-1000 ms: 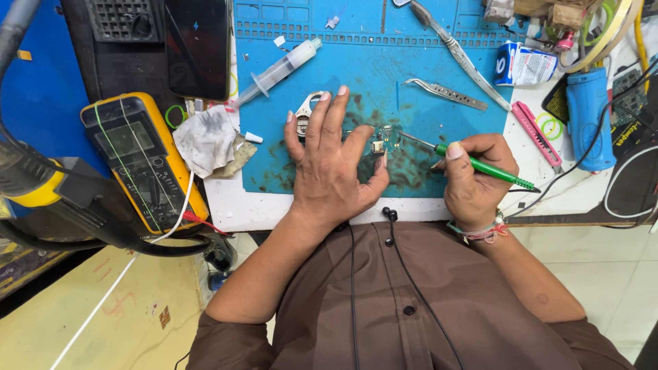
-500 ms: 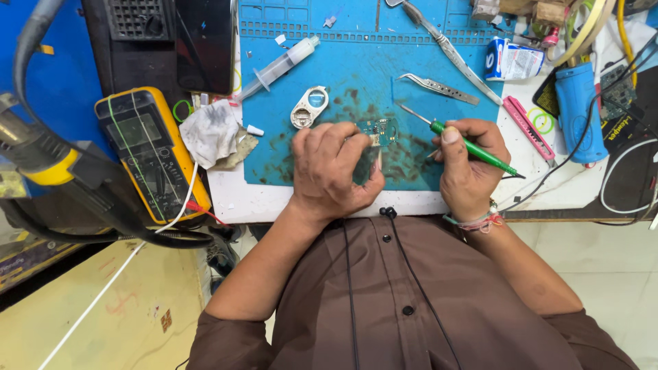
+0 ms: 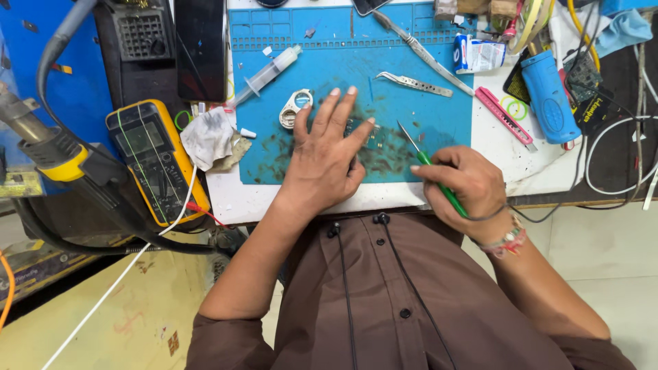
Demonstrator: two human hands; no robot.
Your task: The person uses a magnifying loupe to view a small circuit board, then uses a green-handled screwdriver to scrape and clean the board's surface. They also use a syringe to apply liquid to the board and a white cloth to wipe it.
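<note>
Small greenish board, prob. bare.

White workbench stood cluttered under even light; pale tiled floor right, yellowish surface left.

Left hand flat, palm down, fingers spread and extended forward, forearm angled in from lower left. Right hand curled in a pinch grip, wrist bent, forearm from lower right.

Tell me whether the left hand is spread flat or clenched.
Spread flat: the left hand lies palm-down with fingers fanned over a small circuit board on the blue mat.
</note>
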